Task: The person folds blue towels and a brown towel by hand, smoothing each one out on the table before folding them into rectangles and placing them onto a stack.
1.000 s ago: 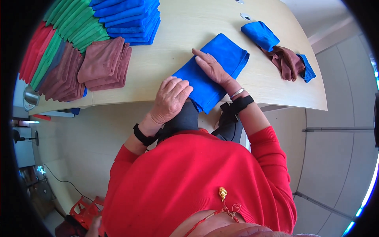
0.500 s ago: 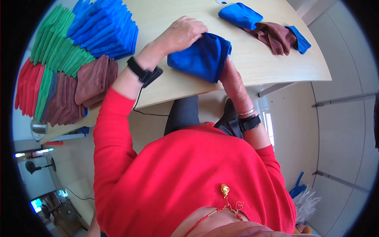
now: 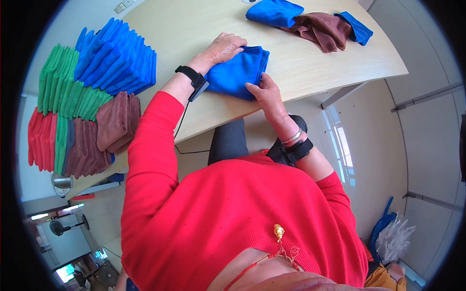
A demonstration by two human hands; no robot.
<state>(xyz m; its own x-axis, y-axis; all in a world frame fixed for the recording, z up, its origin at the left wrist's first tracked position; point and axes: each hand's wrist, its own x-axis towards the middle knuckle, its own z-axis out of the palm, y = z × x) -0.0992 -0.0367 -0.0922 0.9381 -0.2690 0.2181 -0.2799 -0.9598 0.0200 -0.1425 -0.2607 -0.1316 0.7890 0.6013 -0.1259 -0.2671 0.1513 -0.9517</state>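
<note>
A folded blue cloth (image 3: 235,75) lies on the wooden table (image 3: 194,40) near its front edge. My left hand (image 3: 224,47) grips the cloth's far left corner, its fingers curled over the edge. At the near right corner, my right hand (image 3: 268,94) has the layered edge between thumb and fingers. Parts of both hands' fingers are hidden by the cloth. To the left rise tall stacks of folded cloths: blue (image 3: 119,60), green (image 3: 60,80), red (image 3: 42,138) and brown (image 3: 116,121).
At the back right lie a blue cloth (image 3: 275,12), a crumpled brown cloth (image 3: 323,30) and a small blue cloth (image 3: 357,29). A thin black cable (image 3: 183,121) hangs by my left wrist. White cabinets (image 3: 427,126) stand right of the table.
The blue cloth, tilted up earlier, now lies flatter on the table. My right thumb has come over its near edge. The whole view has shifted a little.
</note>
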